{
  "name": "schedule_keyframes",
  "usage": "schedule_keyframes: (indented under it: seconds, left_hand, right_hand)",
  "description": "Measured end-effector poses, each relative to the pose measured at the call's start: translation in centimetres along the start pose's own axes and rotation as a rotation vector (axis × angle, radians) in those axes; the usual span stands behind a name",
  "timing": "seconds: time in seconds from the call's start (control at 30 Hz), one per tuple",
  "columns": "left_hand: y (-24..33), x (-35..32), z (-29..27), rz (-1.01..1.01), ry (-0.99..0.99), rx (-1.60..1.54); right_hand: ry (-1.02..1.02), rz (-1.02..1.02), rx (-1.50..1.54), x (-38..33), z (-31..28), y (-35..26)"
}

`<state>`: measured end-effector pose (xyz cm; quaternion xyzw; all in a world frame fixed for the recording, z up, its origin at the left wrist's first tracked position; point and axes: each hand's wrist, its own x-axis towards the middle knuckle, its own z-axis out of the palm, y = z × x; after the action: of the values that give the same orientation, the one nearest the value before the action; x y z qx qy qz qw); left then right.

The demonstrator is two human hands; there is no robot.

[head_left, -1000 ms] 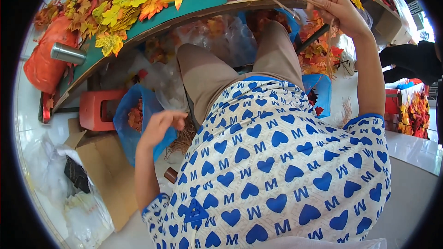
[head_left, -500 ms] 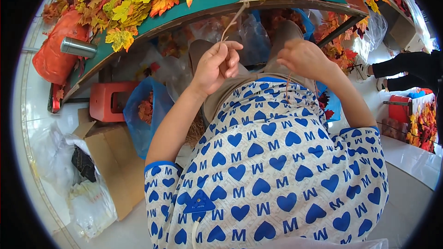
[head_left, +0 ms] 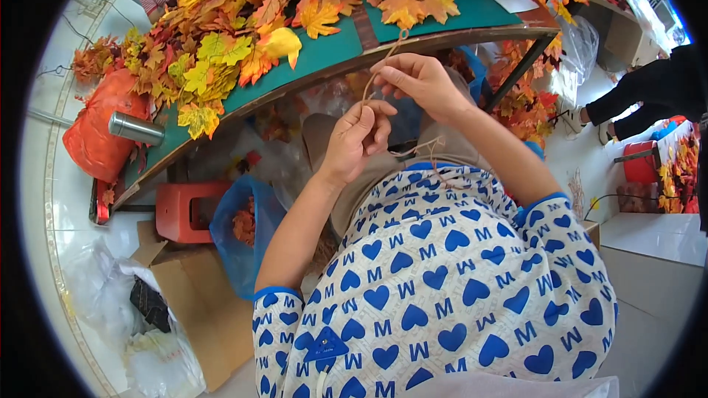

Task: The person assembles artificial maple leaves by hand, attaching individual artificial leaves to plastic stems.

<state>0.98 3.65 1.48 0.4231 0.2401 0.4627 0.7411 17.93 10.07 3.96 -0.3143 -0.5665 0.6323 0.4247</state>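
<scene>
A thin brown cord (head_left: 366, 90) with a small loop at its top end rises from my left hand (head_left: 355, 141), whose thumb and fingers are pinched around it. Just above, my right hand (head_left: 422, 85) has its bent fingertips closed on the same cord, below the loop. More cord of the same colour trails out under the left hand and lies in loose curls over my lap. Both hands are held above my knees, close to the front edge of the green-topped table (head_left: 324, 50).
Orange, yellow and red artificial maple leaves (head_left: 221, 29) cover much of the table. A steel flask (head_left: 136, 129) lies by an orange bag (head_left: 103, 133). At left are a red stool (head_left: 173, 214), a blue bag (head_left: 258, 250) and a cardboard box (head_left: 214, 309). People stand beyond the table and at right.
My right hand has moved left and up from above my lap to the cord, and its fingers have closed there. The left hand keeps its hold. The view has shifted slightly.
</scene>
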Motion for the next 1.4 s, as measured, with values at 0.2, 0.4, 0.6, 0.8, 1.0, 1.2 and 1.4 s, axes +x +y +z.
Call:
schedule_keyframes:
  seconds: [0.2, 0.4, 0.6, 0.8, 1.0, 1.2, 1.4]
  left_hand:
    - [0.0, 1.0, 1.8, 0.233, 0.380, -0.003]
    - [-1.2, 0.0, -0.2, 0.195, 0.462, 0.084]
    - [-2.4, -0.7, -1.6, 0.175, 0.423, 0.074]
    - [-2.0, -0.5, -2.6, 0.322, 0.492, -0.077]
    - [-0.5, -2.8, -0.9, 0.347, 0.594, -0.170]
    - [-0.8, -4.4, 1.2, 0.303, 0.492, -0.222]
    - [0.0, -4.4, -0.1, 0.305, 0.514, -0.280]
  right_hand:
    - [0.049, -0.124, -0.266, 1.4, -0.2, -1.3]
    - [-0.026, -0.143, -0.513, 1.1, 0.3, -1.1]
    - [-0.076, -0.308, -0.730, 1.6, 2.2, -0.6]
    - [-0.026, -0.307, -0.805, 6.7, 0.6, -2.1]
    - [0.070, -0.635, -0.920, 16.1, 2.1, -5.9]
    - [0.000, -1.057, -1.335, 24.4, 2.6, -6.6]
    - [-0.183, -0.885, -1.744, 29.0, 3.0, -5.0]
